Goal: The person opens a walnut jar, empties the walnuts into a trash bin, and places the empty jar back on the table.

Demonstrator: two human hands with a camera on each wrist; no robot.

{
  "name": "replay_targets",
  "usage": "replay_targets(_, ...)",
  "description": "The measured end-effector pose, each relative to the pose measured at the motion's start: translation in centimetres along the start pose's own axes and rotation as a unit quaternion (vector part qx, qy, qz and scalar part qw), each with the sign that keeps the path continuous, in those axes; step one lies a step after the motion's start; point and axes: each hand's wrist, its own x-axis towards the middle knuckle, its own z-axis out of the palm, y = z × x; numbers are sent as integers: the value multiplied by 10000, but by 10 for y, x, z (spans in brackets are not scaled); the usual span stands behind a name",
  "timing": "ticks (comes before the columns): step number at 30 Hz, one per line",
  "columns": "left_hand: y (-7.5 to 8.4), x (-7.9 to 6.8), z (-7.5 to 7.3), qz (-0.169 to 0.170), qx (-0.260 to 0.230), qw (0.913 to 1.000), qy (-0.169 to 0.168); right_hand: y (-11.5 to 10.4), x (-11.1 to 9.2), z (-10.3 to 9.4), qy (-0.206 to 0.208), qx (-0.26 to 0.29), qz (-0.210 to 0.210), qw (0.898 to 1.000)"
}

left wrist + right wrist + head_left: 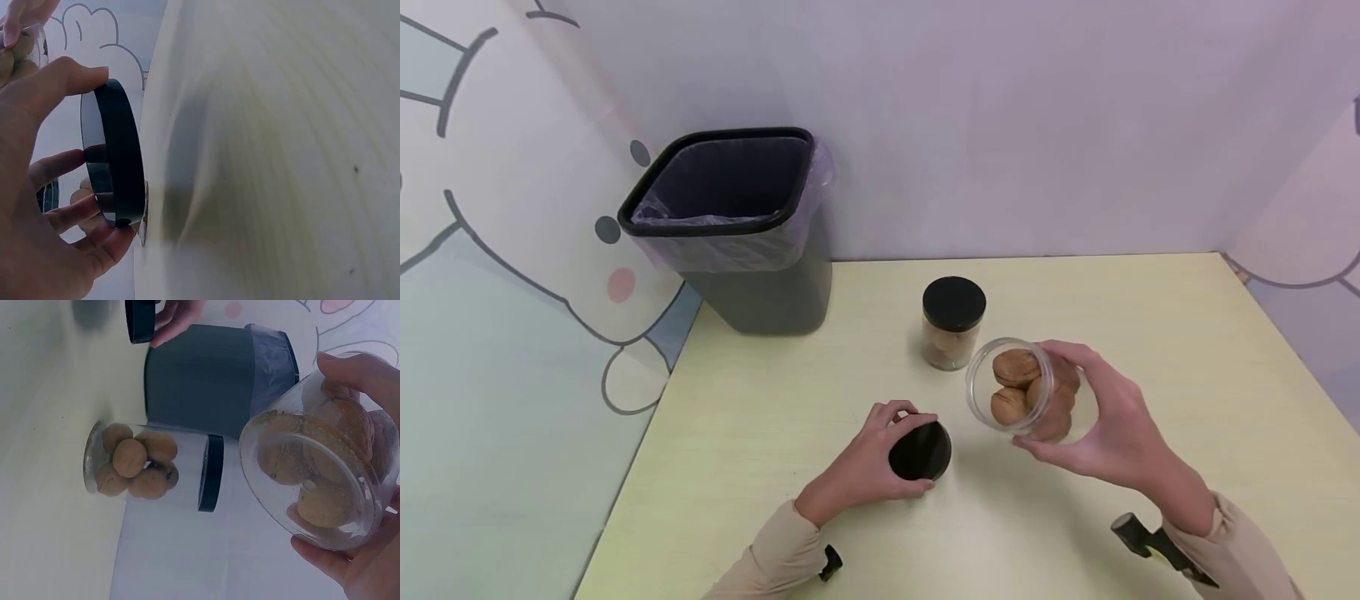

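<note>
In my right hand [1112, 425] I grip an uncapped clear jar [981, 383] of walnuts [1017, 367], tipped so its mouth faces left, above the table. The right wrist view shows the jar's base [312, 487] with fingers and thumb round its side. My left hand [872, 462] holds a black round lid [921, 452] by its rim, between thumb and fingers. In the left wrist view the lid [119, 156] stands on edge to the camera, a little off the table surface. Behind the hands stands a second walnut jar [951, 342], upright, with a black lid on.
A grey bin [760, 292] with a black rim and a plastic liner stands at the table's back left. The pale table [760, 400] meets a light wall [1000, 125] behind. Cartoon drawings cover the left wall [535, 208].
</note>
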Motion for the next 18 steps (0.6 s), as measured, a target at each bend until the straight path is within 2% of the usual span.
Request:
replay_targets(13, -2, -1, 9, 144, 309, 9993, -121, 1, 8, -6, 41, -80, -78, 9999)
replay_targets(18, -2, 1, 9, 196, 640, 9976, -159, 1, 16, -8, 73, -53, -257, 9996)
